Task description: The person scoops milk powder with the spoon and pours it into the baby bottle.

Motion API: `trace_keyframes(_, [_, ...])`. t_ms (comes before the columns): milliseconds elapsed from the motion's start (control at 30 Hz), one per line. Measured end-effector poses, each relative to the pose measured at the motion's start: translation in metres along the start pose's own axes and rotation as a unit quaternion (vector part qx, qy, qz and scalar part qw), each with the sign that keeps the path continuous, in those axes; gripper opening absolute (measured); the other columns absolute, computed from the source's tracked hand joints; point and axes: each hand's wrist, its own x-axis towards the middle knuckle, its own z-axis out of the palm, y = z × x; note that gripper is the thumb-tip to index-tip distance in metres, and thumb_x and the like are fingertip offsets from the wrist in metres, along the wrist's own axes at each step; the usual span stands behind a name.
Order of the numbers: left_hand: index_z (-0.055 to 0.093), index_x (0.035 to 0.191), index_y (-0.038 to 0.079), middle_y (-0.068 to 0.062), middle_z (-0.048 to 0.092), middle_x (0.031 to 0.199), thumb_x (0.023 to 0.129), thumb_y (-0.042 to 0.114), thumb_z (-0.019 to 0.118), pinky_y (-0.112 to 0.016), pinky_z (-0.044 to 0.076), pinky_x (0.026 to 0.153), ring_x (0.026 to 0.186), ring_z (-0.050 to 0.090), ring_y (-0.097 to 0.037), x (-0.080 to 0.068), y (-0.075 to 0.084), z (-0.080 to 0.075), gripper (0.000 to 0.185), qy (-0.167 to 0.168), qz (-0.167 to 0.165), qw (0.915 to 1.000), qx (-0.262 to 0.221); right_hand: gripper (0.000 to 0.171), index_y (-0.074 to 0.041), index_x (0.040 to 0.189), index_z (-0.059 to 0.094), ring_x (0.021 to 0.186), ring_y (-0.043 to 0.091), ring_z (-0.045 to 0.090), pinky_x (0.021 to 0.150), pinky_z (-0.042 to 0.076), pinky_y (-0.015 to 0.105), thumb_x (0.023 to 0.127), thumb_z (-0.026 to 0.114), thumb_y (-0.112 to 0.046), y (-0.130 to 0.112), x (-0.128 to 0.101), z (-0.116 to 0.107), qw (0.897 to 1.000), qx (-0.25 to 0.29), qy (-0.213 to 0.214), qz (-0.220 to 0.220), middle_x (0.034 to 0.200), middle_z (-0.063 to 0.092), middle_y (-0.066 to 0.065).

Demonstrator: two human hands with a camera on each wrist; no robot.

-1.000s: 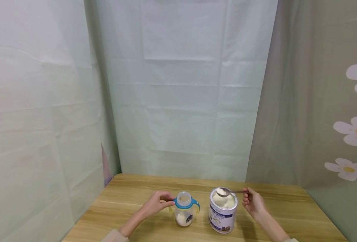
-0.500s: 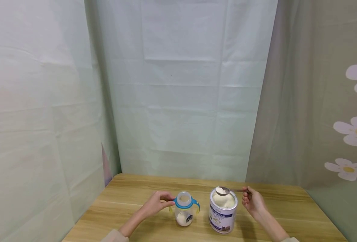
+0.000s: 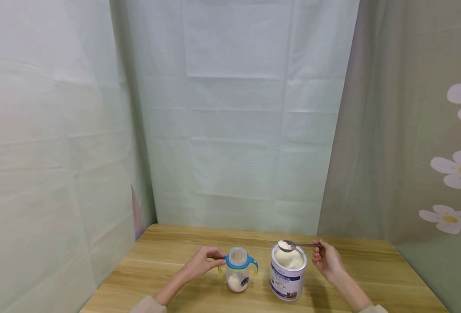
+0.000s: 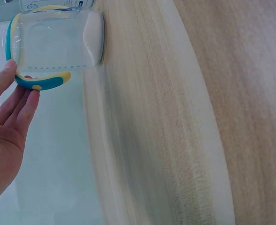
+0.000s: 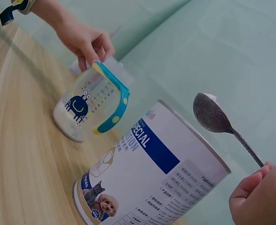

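Observation:
A clear baby bottle [image 3: 237, 271] [image 4: 53, 42] [image 5: 91, 105] with blue and yellow handles stands open on the wooden table [image 3: 175, 256], white powder at its bottom. My left hand [image 3: 203, 263] [image 4: 9, 122] [image 5: 86, 42] holds its blue handle ring with thumb and fingertips. To its right stands an open powder tin [image 3: 288, 273] [image 5: 147, 178] full of white powder. My right hand [image 3: 326, 261] [image 5: 262, 197] pinches the handle of a metal spoon [image 3: 293, 245] [image 5: 217, 119]; its bowl, heaped with powder, hovers just above the tin's far rim.
Pale green cloth [image 3: 234, 121] hangs behind and to the left of the table. A curtain with white flowers [image 3: 457, 169] hangs at the right. Bare wood lies in front of and around the bottle and tin.
The spoon and my right hand have risen slightly above the tin. My left hand and the bottle have stayed put.

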Motion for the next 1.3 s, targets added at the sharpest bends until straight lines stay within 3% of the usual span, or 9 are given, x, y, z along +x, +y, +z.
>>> trace_keyframes(267, [0.072, 0.098, 0.009, -0.007, 0.073, 0.097, 0.091, 0.014, 0.066, -0.020, 0.053, 0.072, 0.087, 0.067, -0.008, 0.006, -0.022, 0.005, 0.011, 0.008, -0.008, 0.9994, 0.034, 0.042, -0.017, 0.080, 0.054, 0.055, 0.000, 0.039, 0.055, 0.034, 0.013, 0.107, 0.021, -0.020, -0.004, 0.001, 0.003, 1.000, 0.002, -0.007, -0.001, 0.064, 0.042, -0.010])
trace_keyframes(533, [0.072, 0.095, 0.006, -0.011, 0.073, 0.096, 0.090, 0.010, 0.067, -0.020, 0.053, 0.073, 0.087, 0.068, -0.013, 0.006, -0.014, 0.004, 0.008, 0.006, -0.007, 0.9997, 0.024, 0.041, -0.016, 0.081, 0.054, 0.054, 0.001, 0.039, 0.055, 0.035, 0.013, 0.107, 0.022, -0.021, -0.007, 0.003, 0.006, 1.000, 0.011, -0.007, 0.002, 0.064, 0.043, -0.009])
trace_keyframes(900, [0.072, 0.095, 0.011, -0.004, 0.074, 0.094, 0.089, 0.018, 0.069, -0.021, 0.053, 0.075, 0.086, 0.067, -0.008, 0.007, -0.028, 0.003, 0.010, 0.003, 0.003, 1.0000, 0.000, 0.039, -0.015, 0.083, 0.053, 0.055, 0.001, 0.040, 0.055, 0.035, 0.013, 0.107, 0.023, -0.021, -0.008, 0.003, 0.010, 1.000, 0.012, -0.008, 0.006, 0.065, 0.044, -0.009])
trace_keyframes(1067, [0.072, 0.096, 0.009, -0.007, 0.074, 0.095, 0.090, 0.013, 0.068, -0.020, 0.053, 0.074, 0.086, 0.067, -0.009, 0.006, -0.024, 0.005, 0.008, 0.006, -0.002, 0.9998, 0.017, 0.040, -0.015, 0.081, 0.053, 0.054, 0.001, 0.040, 0.055, 0.035, 0.014, 0.107, 0.023, -0.021, -0.009, 0.003, 0.011, 1.000, 0.009, -0.007, 0.005, 0.064, 0.043, -0.008])
trace_keyframes(1300, [0.072, 0.097, 0.004, -0.009, 0.074, 0.095, 0.089, 0.012, 0.068, -0.027, 0.055, 0.077, 0.087, 0.069, -0.012, 0.001, 0.001, 0.001, 0.012, 0.002, -0.002, 0.9999, 0.012, 0.043, -0.018, 0.078, 0.055, 0.055, 0.000, 0.039, 0.055, 0.034, 0.012, 0.107, 0.023, -0.020, -0.011, 0.001, 0.012, 1.000, -0.003, -0.010, -0.001, 0.065, 0.042, -0.009])
